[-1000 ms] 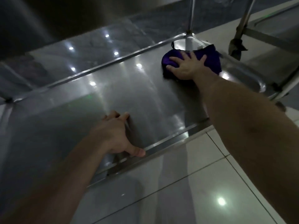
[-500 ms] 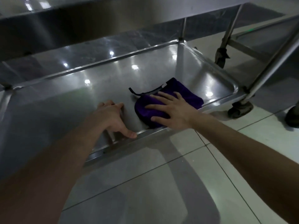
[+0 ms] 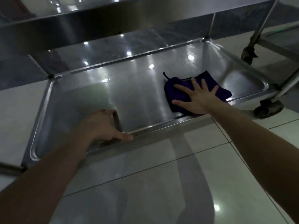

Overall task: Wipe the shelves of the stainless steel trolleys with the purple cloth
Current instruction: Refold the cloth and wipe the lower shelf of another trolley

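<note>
The purple cloth [image 3: 177, 94] lies on the bottom shelf [image 3: 137, 97] of a stainless steel trolley, in the right half near the front rim. My right hand [image 3: 199, 99] presses flat on the cloth with its fingers spread. My left hand [image 3: 100, 125] grips the shelf's front rim [image 3: 155, 126] left of centre. Its fingers curl inside the tray and its thumb lies along the outer edge. A dark loop of the cloth sticks out at the cloth's far left corner.
The trolley's upper shelf [image 3: 97, 25] overhangs the far side. A caster wheel [image 3: 268, 107] stands at the front right corner. A second trolley frame [image 3: 275, 44] with its own caster [image 3: 247, 54] is at the far right. Glossy floor tiles [image 3: 161, 183] lie in front.
My right hand drew the cloth from the far right corner toward the front rim, then slid it to the right. My left hand kept its hold on the rim.
</note>
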`<state>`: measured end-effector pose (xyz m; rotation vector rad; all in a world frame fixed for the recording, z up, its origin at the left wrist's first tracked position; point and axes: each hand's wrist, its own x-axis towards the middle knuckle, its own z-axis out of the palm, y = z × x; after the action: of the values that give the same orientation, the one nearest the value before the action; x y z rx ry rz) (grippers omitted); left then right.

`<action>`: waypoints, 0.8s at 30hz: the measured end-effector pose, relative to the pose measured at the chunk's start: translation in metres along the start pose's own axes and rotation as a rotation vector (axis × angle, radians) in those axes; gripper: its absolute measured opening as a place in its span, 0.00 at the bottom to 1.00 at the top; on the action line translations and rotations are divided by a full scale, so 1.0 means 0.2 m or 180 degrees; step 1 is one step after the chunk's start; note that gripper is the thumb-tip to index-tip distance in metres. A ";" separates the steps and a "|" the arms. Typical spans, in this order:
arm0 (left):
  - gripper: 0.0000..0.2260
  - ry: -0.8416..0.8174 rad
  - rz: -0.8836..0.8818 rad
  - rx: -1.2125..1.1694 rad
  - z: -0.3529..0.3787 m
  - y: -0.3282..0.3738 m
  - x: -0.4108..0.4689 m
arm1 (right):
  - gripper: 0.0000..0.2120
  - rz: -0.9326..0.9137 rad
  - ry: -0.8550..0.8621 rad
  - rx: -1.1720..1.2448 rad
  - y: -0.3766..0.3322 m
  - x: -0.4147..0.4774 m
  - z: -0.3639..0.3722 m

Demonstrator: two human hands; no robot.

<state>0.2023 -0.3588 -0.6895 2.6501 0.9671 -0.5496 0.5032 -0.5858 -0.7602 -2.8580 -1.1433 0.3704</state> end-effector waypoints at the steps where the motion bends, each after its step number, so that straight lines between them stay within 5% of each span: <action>1: 0.82 0.0010 0.0027 0.0105 0.00 0.01 0.01 | 0.45 0.0051 -0.0057 0.0004 -0.03 0.07 -0.01; 8: 0.83 0.0044 -0.0097 0.0055 0.03 -0.03 0.05 | 0.46 0.0114 -0.0183 0.0117 -0.29 0.67 -0.11; 14: 0.76 0.0163 -0.0121 0.0100 0.03 -0.03 0.06 | 0.43 -0.0554 -0.0231 -0.0021 -0.76 1.00 -0.13; 19: 0.79 0.0103 -0.0162 0.0065 0.01 -0.05 0.06 | 0.37 -0.1162 -0.0240 -0.0198 -1.04 0.86 -0.05; 24: 0.80 0.0231 -0.0169 -0.0039 0.03 -0.06 0.04 | 0.33 -0.1662 -0.0143 -0.0158 -0.93 0.35 0.06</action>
<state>0.1994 -0.3479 -0.7003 2.6568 1.0609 -0.4606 0.4240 -0.4020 -0.7628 -2.4587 -1.8528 0.3766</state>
